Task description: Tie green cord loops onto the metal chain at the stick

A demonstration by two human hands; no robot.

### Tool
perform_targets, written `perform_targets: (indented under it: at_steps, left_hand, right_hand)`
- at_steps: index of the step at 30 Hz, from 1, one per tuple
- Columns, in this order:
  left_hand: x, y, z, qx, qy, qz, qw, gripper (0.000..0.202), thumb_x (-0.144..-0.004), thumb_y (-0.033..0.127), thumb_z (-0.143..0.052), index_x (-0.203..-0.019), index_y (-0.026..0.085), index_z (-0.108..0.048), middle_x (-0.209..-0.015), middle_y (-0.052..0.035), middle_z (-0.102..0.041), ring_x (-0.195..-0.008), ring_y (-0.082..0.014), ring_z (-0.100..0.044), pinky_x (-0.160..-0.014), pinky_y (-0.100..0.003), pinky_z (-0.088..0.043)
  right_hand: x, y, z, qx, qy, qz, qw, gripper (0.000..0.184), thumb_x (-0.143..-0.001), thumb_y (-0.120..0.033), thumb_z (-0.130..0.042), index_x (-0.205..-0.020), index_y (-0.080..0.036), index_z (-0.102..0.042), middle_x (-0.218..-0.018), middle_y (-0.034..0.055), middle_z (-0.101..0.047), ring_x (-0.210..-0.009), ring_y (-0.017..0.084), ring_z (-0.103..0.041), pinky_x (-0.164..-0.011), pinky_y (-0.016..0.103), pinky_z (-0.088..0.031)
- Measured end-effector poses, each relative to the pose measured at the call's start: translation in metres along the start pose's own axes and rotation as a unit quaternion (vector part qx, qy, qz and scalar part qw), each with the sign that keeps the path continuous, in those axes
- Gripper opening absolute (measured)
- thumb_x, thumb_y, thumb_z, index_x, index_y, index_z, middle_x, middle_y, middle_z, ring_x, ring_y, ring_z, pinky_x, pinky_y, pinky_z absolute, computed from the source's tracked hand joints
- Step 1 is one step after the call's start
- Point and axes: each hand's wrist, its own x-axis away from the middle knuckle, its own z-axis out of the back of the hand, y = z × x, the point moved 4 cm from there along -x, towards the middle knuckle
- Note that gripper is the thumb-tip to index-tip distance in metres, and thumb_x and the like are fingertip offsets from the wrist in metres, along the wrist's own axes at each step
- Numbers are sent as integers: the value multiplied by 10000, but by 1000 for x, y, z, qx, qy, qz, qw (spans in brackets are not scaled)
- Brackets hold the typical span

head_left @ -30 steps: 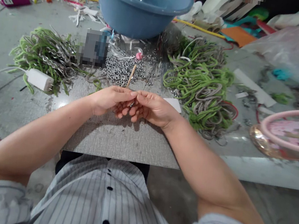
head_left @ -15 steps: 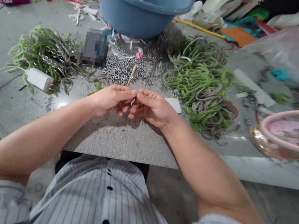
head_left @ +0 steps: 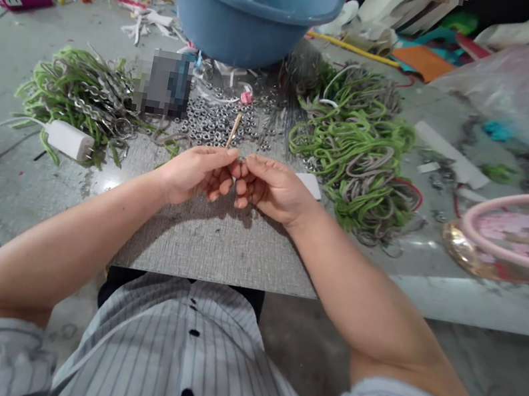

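My left hand [head_left: 198,175] and my right hand [head_left: 273,189] meet above the table's front part, thumbs and fingertips pinched close together. A tiny metallic thing [head_left: 241,160] shows between the fingertips; it is too small to name. A thin wooden stick [head_left: 234,131] rises from behind my left fingers, and I cannot tell whether it is held or lies on the table. Just beyond the hands, many small metal rings [head_left: 206,122] are scattered on the table [head_left: 215,250]. A small pink thing [head_left: 246,97] lies behind them.
A blue basin [head_left: 242,25] stands behind the rings. Green and grey cord bundles lie left [head_left: 74,92] and right [head_left: 368,154]. A white charger plug [head_left: 68,140] with its cable is at left. The pink handle [head_left: 522,200] of a clear bag is at right.
My thumbs have drawn slightly apart, and the tiny metallic thing now shows between the fingertips. The hands otherwise stay in nearly the same place.
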Motion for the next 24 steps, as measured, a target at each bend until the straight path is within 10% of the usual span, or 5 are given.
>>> perform_targets:
  at_steps: [13, 24]
  left_hand:
    - [2, 0, -4, -43, -8, -16, 999, 346, -917, 364, -545, -635, 167, -509, -499, 21, -486, -421, -65, -437, -405, -184, -351]
    - [2, 5, -4, -260, 102, -140, 950, 64, -884, 220, -557, -856, 164, -572, -596, 45, -553, -456, -50, -463, -465, -181, -359]
  right_hand:
    - [4, -2, -10, 15, 16, 14, 1000, 348, -737, -436, -730, -620, -193, -511, -499, -35, -620, -397, 105, -577, -427, 216, -498]
    - [5, -12, -1, 68, 51, 84, 993, 400, -737, -528, -733, -660, -202, -515, -464, -96, -522, -356, 58, -481, -446, 209, -460]
